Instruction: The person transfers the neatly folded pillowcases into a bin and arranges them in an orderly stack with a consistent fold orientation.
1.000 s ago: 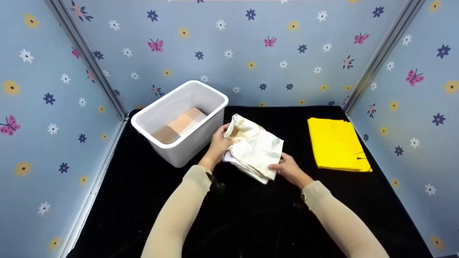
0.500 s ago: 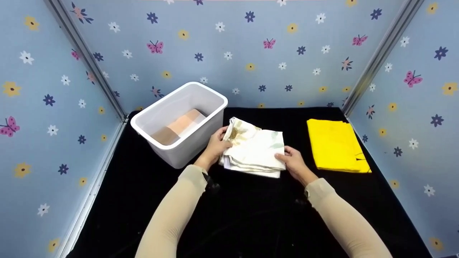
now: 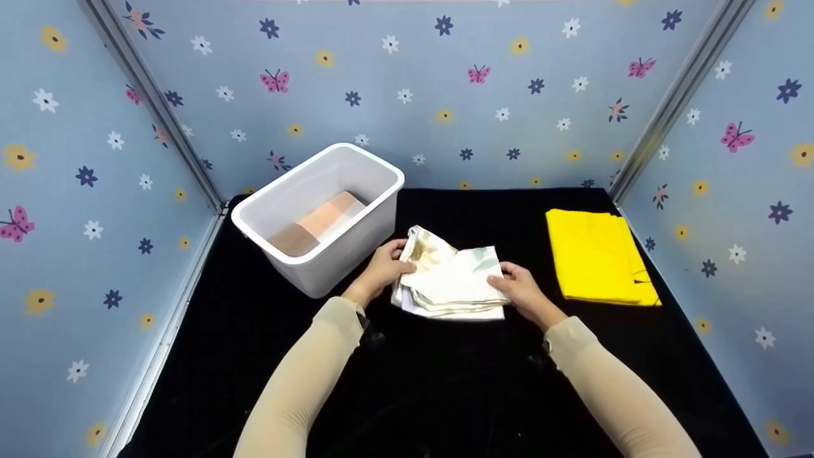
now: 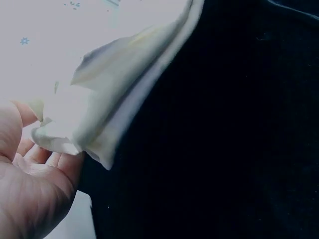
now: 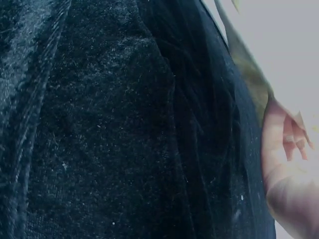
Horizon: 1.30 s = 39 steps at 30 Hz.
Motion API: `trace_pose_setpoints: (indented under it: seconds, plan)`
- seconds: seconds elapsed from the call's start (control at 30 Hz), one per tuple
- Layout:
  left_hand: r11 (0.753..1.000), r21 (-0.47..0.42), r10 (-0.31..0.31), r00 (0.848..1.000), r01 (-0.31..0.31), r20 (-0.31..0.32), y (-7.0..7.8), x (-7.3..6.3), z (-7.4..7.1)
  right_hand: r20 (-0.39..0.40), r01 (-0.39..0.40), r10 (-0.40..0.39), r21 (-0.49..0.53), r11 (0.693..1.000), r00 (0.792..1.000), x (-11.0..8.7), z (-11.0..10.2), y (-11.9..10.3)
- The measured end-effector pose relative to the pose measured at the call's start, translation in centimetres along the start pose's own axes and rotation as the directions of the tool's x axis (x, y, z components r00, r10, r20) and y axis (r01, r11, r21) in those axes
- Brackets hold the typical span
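Observation:
A folded white cloth (image 3: pixel 451 277) with brown and green leaf-like prints is held between both hands, in front of the bin. My left hand (image 3: pixel 383 267) pinches its left edge, thumb on top and fingers beneath. On the opposite edge, my right hand (image 3: pixel 518 289) grips the layers with the thumb over them. The left wrist view shows the layered corner of the cloth (image 4: pixel 114 89) between the thumb and fingers of the left hand (image 4: pixel 40 189). In the right wrist view the right hand (image 5: pixel 291 174) is at the frame's edge, partly covered by the overexposed cloth.
A white plastic bin (image 3: pixel 343 251) stands to the left, with a folded cloth in brown, peach and pale bands (image 3: pixel 324 216) inside. Folded yellow fabric (image 3: pixel 594 257) lies at the right on the black tabletop cover (image 3: pixel 407 394). Patterned walls (image 3: pixel 381 76) enclose three sides.
The white cloth has turned from a slant to nearly level and come slightly nearer the body. Its top layer sags in the middle. Both hands have kept hold of it.

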State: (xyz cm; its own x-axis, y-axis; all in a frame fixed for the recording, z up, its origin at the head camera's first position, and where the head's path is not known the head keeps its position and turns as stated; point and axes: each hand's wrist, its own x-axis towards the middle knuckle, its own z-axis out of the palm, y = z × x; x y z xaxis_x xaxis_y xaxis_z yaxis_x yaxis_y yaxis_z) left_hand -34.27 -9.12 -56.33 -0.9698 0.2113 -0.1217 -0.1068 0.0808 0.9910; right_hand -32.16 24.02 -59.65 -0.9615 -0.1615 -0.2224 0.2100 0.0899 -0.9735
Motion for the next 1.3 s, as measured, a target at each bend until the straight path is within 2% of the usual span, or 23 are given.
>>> trace_pose_setpoints:
  seconds: [0.2, 0.43, 0.63, 0.93, 1.3]
  plan:
    - [1.000, 0.004, -0.013, 1.000, 0.013, 0.015, -0.1, -0.2, 0.0, 0.102, -0.043, 0.050, -0.067, 0.997, 0.994, -0.3, -0.2, -0.6]
    - [0.999, 0.028, -0.020, 1.000, 0.019, 0.015, 0.0, -0.5, -0.1, 0.072, -0.048, 0.057, -0.129, 0.991, 0.996, -0.4, -0.1, -0.9]
    - [0.998, 0.056, -0.020, 1.000, 0.018, 0.021, 0.6, -0.7, -0.7, 0.057, -0.011, 0.021, -0.171, 0.985, 0.998, -0.8, -0.4, -1.3]
    - [0.997, 0.032, -0.070, 0.996, 0.068, 0.049, 1.6, -1.2, -1.7, 0.057, -0.012, 0.020, -0.145, 0.989, 0.998, -1.0, -0.3, -2.3]
    - [0.999, 0.053, 0.001, 1.000, -0.002, 0.026, 2.5, -1.6, -2.5, 0.071, 0.026, -0.015, -0.157, 0.987, 0.997, -1.1, 0.0, -3.8]
